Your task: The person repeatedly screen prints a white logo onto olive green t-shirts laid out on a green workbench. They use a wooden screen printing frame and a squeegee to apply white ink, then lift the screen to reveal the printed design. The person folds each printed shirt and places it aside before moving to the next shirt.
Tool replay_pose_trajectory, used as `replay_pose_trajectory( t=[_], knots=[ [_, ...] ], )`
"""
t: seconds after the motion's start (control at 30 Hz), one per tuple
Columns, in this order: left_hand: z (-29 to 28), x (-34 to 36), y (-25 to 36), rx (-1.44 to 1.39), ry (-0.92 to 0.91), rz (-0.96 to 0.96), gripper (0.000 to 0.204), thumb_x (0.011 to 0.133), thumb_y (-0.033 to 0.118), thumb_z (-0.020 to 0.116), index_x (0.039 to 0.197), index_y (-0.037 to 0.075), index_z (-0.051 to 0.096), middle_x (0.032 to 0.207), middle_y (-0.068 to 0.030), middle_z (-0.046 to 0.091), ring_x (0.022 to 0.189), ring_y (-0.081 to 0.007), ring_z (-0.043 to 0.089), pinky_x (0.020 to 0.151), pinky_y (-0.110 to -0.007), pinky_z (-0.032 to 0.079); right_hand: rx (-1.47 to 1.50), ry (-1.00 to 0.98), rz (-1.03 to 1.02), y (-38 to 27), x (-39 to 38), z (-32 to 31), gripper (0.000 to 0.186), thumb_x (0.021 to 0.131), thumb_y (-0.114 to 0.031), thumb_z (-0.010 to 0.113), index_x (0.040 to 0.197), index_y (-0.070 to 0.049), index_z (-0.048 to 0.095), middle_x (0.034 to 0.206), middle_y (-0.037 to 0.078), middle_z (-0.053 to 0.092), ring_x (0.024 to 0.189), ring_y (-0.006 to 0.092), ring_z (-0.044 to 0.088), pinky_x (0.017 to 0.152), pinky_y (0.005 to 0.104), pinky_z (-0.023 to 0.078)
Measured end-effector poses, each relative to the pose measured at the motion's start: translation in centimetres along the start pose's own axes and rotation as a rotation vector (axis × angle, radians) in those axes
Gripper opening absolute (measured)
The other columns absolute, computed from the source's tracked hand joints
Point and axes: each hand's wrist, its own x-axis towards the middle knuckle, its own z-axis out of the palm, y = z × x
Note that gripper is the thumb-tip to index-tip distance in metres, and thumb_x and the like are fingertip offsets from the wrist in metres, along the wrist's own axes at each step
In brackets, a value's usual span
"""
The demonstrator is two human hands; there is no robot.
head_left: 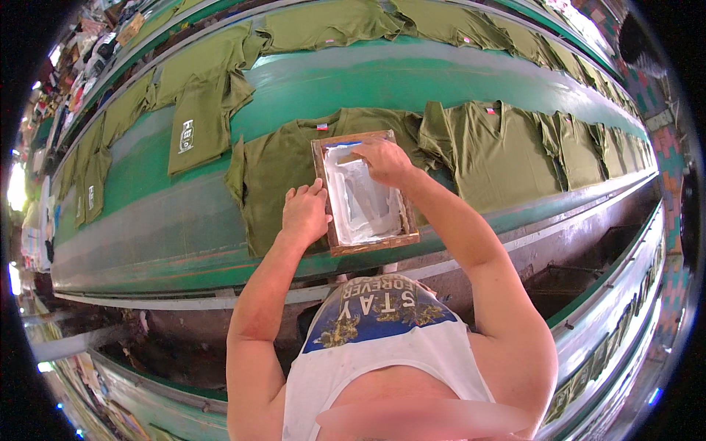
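Observation:
A wooden screen-printing frame [375, 248] lies on an olive-green T-shirt [276, 165] spread on a long green table. White ink smears cover the mesh [360, 195] inside it. My left hand [305, 214] steadies the frame's left side, fingers bent and thumb against the wood. At the frame's far end, my right hand [386, 162] is closed on a squeegee [351, 156], which is mostly hidden under the fingers. A blue strip shows beside it along the far inner edge.
More olive T-shirts [507, 154] line the table to the right. Folded shirts with white prints [198, 132] lie at the left. Another row of shirts [323, 26] runs along the far side. Behind me stand further tables [610, 294], across a narrow aisle.

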Motion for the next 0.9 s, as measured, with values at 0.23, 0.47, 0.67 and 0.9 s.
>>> replay_pose_trajectory(
  t=[0.23, 0.47, 0.67, 0.9],
  knots=[
    [0.3, -0.2, -0.4, -0.035, 0.057, 0.028, 0.071, 0.086, 0.028, 0.095, 0.147, 0.004, 0.069, 0.170, -0.0119, 0.057, 0.150, -0.0345, 0.057, 0.127, -0.057, 0.042, 0.090, -0.266, -0.036, -1.0, -2.3, -0.8, 0.042, 0.093, 0.001, 0.068, 0.127, -0.019, 0.083, 0.121, 0.012, 0.079, 0.116, 0.0383, 0.072, 0.099, 0.0524, 0.059],
    [1.3, -0.4, -2.2, -0.230, 0.187, 0.101, 0.063, 0.087, 0.020, 0.092, 0.144, 0.002, 0.071, 0.161, -0.0138, 0.063, 0.144, -0.0340, 0.061, 0.125, -0.055, 0.045, 0.102, -0.188, -0.124, -6.1, -11.9, -1.6, 0.040, 0.087, -0.004, 0.075, 0.123, -0.020, 0.081, 0.113, 0.010, 0.077, 0.111, 0.0368, 0.074, 0.099, 0.0485, 0.060],
    [5.1, 1.7, -2.5, -0.789, 0.435, -0.061, 0.057, 0.093, 0.012, 0.084, 0.147, -0.001, 0.069, 0.145, -0.0191, 0.071, 0.112, -0.0289, 0.076, 0.096, -0.041, 0.062, 0.198, -0.314, -0.011, -3.0, -9.5, -3.6, 0.027, 0.089, -0.003, 0.074, 0.115, -0.008, 0.080, 0.113, 0.015, 0.077, 0.113, 0.0401, 0.073, 0.100, 0.0509, 0.059],
    [8.4, 5.3, -3.7, -1.136, 0.377, -0.387, 0.057, 0.098, 0.013, 0.083, 0.150, -0.003, 0.067, 0.112, -0.0121, 0.080, 0.090, -0.0168, 0.076, 0.082, -0.034, 0.063, 0.094, 0.027, -0.010, 2.1, 0.1, -1.6, 0.035, 0.092, 0.002, 0.069, 0.123, -0.008, 0.080, 0.114, 0.018, 0.076, 0.117, 0.0417, 0.071, 0.101, 0.0532, 0.057]
  ],
)
